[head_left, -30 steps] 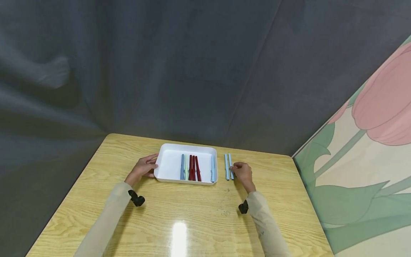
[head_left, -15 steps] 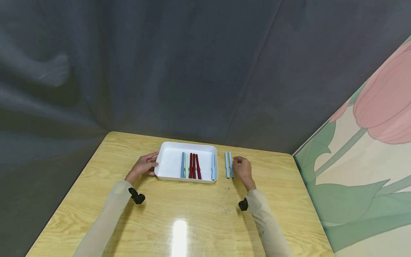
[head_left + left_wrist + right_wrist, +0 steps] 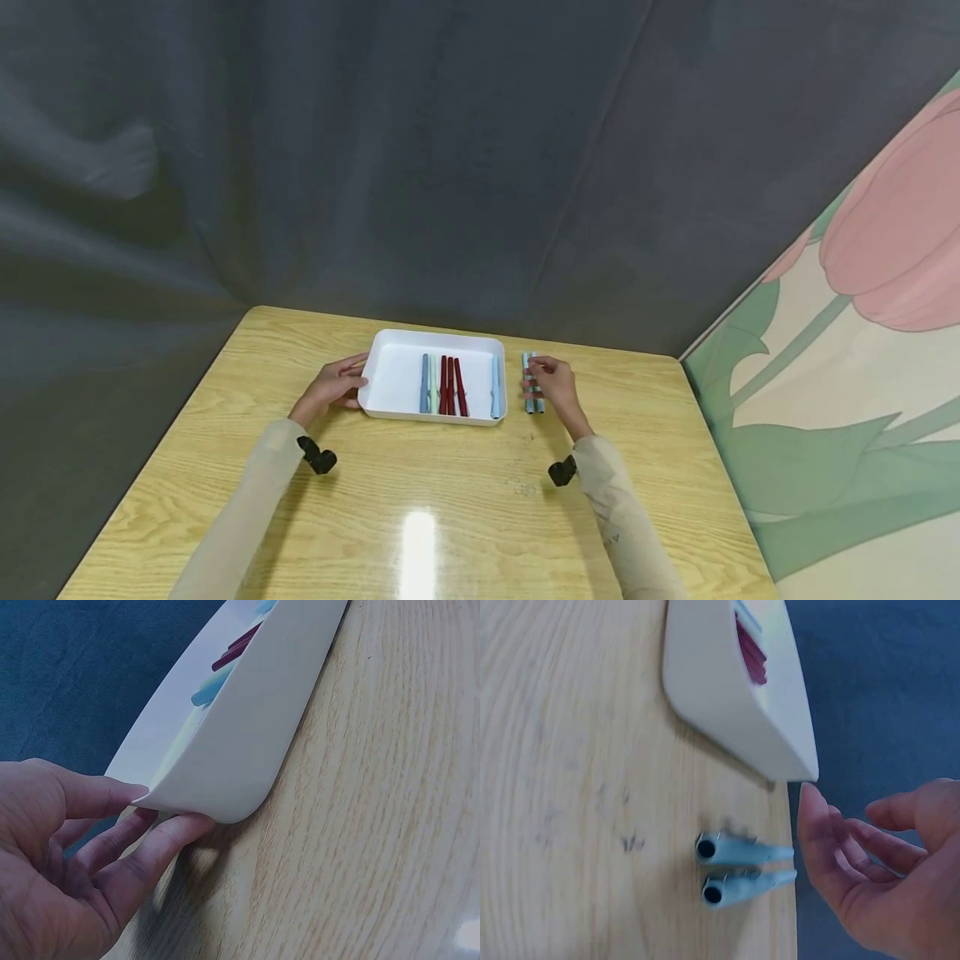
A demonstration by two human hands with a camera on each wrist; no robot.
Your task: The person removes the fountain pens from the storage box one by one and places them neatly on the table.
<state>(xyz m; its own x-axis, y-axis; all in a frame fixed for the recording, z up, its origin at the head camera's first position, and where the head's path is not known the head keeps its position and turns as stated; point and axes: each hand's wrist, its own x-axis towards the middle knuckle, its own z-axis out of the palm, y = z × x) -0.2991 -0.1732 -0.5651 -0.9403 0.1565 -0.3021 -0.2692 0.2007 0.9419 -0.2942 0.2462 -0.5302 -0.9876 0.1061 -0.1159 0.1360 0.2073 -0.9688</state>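
My left hand (image 3: pixel 330 390) pinches the left end of a white tray (image 3: pixel 393 375), its thumb on the rim and fingers against the outer wall. In the tray lie a grey-blue pen (image 3: pixel 424 385), a pale green pen (image 3: pixel 433 387), three dark red pens (image 3: pixel 451 387) and, farther right, a light blue pen (image 3: pixel 495 387). Two more light blue pens (image 3: pixel 746 850) lie side by side on the table, right of the tray. Over them hovers my right hand (image 3: pixel 557 385), fingers loosely bent and holding nothing; it partly hides them in the head view.
The wooden table (image 3: pixel 480 483) ends at a dark curtain (image 3: pixel 465 183) just behind the tray. On the right hangs a cloth with a tulip print (image 3: pixel 825 450). A black camera (image 3: pixel 562 472) sits on the right wrist, another black camera (image 3: pixel 318 457) on the left.
My right hand has left the right-hand loose pen, first drawing slightly right, then moving left above both loose pens. The left hand keeps its hold on the tray.
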